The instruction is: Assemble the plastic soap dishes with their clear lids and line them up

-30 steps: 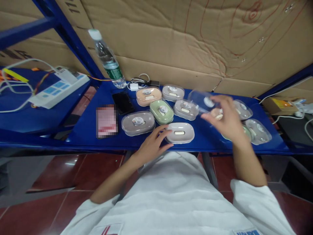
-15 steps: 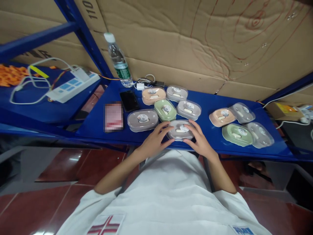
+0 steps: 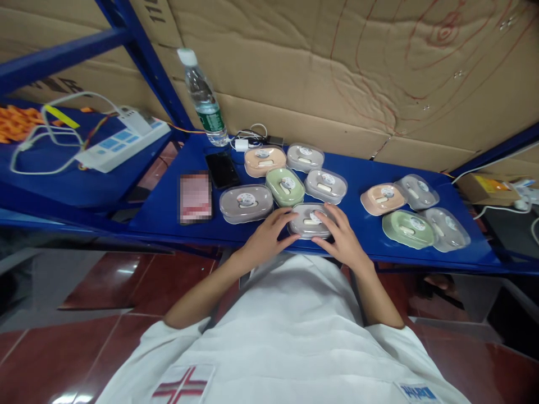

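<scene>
In front of my body, a grey oval plastic box (image 3: 310,225) with a clear lid, a round sticker and a white tab sits near the table's front edge. My left hand (image 3: 273,238) holds its left end, thumb at the near side and fingers over the far side. The right end is held by my right hand (image 3: 342,235), its fingers reaching onto the lid. Close by lie another grey box (image 3: 246,205), a green box (image 3: 285,188) and a grey box (image 3: 326,187). Behind these are a peach box (image 3: 265,163) and one more grey box (image 3: 305,157).
On the right of the blue table (image 3: 353,168) stands a group with a peach box (image 3: 383,200), a green box (image 3: 408,229) and grey ones. A water bottle (image 3: 206,106), phone (image 3: 222,170) and blurred pink item (image 3: 195,197) are at left. A power strip (image 3: 122,146) lies beyond.
The camera view has shifted slightly. Both hands stay around the same grey box, with the right fingers a little differently placed on its lid.
</scene>
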Tool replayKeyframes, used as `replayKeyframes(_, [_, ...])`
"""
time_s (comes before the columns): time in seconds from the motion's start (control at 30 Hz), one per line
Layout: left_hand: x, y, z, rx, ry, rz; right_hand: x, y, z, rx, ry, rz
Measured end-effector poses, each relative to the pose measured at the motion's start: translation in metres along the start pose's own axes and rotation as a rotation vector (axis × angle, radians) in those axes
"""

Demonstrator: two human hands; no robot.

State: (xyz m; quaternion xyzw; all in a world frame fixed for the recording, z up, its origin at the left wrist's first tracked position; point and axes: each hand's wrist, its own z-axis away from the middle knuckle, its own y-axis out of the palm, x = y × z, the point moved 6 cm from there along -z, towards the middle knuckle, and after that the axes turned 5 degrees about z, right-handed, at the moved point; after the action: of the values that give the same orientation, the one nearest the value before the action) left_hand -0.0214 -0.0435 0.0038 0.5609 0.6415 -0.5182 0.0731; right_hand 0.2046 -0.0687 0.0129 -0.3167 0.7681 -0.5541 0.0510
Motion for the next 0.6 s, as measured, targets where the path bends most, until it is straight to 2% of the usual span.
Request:
replayKeyframes(0.23, [0.001, 0.001, 0.0, 0.007, -0.002, -0.017, 0.0, 0.003, 0.0, 0.028, 0.017, -0.003])
replayKeyframes(0.33, [0.0, 0.001, 0.0, -0.015, 0.009, -0.043, -0.002, -0.001, 0.004, -0.005, 0.028, 0.014])
replayKeyframes(0.47, [-0.008, -0.003, 0.003, -0.09, 0.054, -0.091, -0.017, -0.03, -0.007, -0.077, 0.073, 0.03])
replayKeyframes(0.6, [-0.024, -0.026, -0.011, -0.129, 0.169, -0.157, -0.048, -0.064, -0.058, -0.09, 0.088, 0.007])
